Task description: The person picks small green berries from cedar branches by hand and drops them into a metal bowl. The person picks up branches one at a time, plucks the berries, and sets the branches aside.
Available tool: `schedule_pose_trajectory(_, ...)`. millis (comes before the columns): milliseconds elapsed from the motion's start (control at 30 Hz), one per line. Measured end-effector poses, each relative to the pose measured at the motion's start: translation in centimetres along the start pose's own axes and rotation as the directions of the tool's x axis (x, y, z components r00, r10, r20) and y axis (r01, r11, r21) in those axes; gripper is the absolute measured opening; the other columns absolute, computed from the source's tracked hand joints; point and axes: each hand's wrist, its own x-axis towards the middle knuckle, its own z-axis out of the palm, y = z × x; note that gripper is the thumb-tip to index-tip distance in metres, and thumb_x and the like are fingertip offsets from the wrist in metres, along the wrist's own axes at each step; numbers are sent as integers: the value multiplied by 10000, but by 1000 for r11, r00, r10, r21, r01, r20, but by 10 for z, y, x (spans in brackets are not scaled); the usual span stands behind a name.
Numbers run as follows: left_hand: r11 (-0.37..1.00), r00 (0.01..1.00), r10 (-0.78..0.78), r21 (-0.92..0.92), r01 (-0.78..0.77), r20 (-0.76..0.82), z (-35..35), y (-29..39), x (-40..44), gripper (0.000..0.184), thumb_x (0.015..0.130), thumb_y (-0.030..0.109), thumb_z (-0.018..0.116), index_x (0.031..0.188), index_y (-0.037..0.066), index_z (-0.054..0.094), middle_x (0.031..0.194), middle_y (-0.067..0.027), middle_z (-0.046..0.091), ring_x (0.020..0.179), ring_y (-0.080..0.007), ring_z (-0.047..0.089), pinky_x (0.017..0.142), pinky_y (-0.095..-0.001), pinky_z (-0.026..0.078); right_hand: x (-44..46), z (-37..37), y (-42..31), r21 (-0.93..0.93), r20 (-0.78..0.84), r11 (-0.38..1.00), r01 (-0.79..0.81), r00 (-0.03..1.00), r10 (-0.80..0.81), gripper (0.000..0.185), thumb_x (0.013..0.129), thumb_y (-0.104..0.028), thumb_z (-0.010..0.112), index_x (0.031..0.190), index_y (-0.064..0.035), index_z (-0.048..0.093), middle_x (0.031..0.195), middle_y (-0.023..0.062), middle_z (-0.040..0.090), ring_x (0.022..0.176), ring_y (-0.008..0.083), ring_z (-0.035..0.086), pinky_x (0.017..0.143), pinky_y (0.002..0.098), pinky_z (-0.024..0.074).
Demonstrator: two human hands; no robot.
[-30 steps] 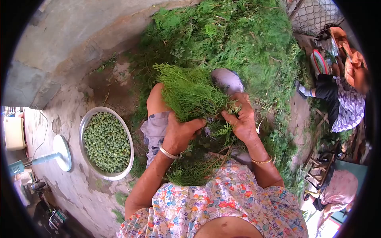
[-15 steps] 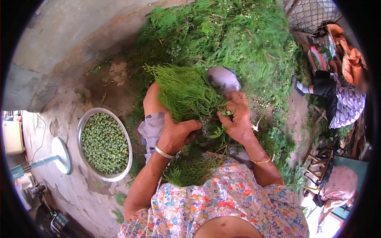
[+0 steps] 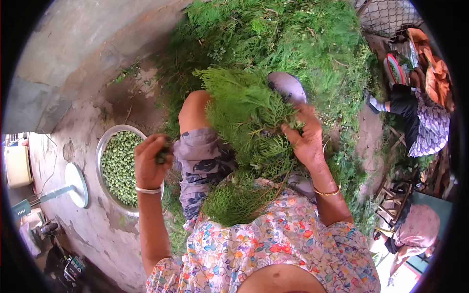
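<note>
My left hand (image 3: 152,161) is over the right rim of a metal basin (image 3: 101,168), its fingers curled round small green cones. Inside the basin lies a heap of round green cones (image 3: 118,166). My right hand (image 3: 307,136) pinches a leafy green branch (image 3: 244,107), whose fronds spread leftward above my lap. Another bunch of green sprigs (image 3: 234,201) rests on my lap, close to my flowered shirt.
A big pile of cut greenery (image 3: 293,44) covers the ground ahead. A pale fan (image 3: 76,185) lies at the left. At the right sit a person in patterned clothes (image 3: 430,124) and another person in pink (image 3: 417,227). A wall (image 3: 97,39) rises at upper left.
My left hand has left the branch and moved left to the basin with cones in its fingers. My right hand still holds the branch, slightly further right.
</note>
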Motion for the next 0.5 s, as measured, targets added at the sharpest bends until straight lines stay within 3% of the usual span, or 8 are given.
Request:
schedule_pose_trajectory(67,984,957,179,30,-177,-227,-35,-4,2,169,906,165,574,887,-1,604,689,-82,597,541,-117,547,409,-217,411,-3,0,5,112,-44,993,-39,998,44,188,669,10,700,795,28,562,989,127,554,950,288,499,864,344,394)
schedule_pose_trajectory(133,945,877,317,194,-262,-361,-73,0,3,203,913,213,585,837,26,602,712,-74,608,582,-106,556,481,-217,449,-5,-2,7,386,5,892,-235,967,253,173,710,15,684,851,32,584,1036,109,567,953,227,516,836,326,408)
schedule_pose_trajectory(167,878,833,399,420,-228,-383,-110,-1,9,228,917,232,584,879,10,618,760,-84,620,649,-121,578,578,-230,475,-3,0,-1,492,-15,823,-283,943,333,155,744,14,675,883,16,606,990,46,584,888,135,519,788,279,416)
schedule_pose_trajectory(200,766,787,483,622,-166,-384,-137,-2,14,261,921,250,583,921,-6,635,807,-95,633,715,-137,600,674,-243,502,0,-2,-6,494,-11,824,-278,945,326,155,744,14,675,883,16,606,990,46,584,888,135,519,788,279,416)
schedule_pose_trajectory(233,696,736,585,677,-239,-342,-136,1,13,388,879,279,634,1085,-50,621,960,-143,657,912,-236,619,890,-313,460,2,-5,-11,548,2,770,-327,921,390,136,752,10,672,873,1,610,931,14,579,844,107,508,756,258,412)
schedule_pose_trajectory(267,697,733,587,676,-241,-344,-153,0,16,388,879,279,634,1085,-50,621,960,-143,657,912,-236,619,890,-313,460,4,-6,-14,598,18,709,-373,891,454,117,761,7,669,862,-13,614,871,-18,574,800,79,497,723,237,407)
schedule_pose_trajectory(367,138,604,770,979,153,-203,-186,2,19,566,744,242,745,1178,-76,572,1140,-235,619,1089,-367,573,976,-412,406,13,-5,-15,599,-87,749,-283,907,412,92,778,6,659,848,-29,611,786,-55,546,722,49,462,657,206,377)
schedule_pose_trajectory(500,332,602,775,935,-127,-193,-126,3,17,491,741,154,747,1148,-71,590,1082,-209,645,1026,-328,607,925,-389,451,33,-9,-13,464,-108,849,-253,935,338,67,802,-22,656,833,-19,597,779,-45,548,703,50,455,630,217,384)
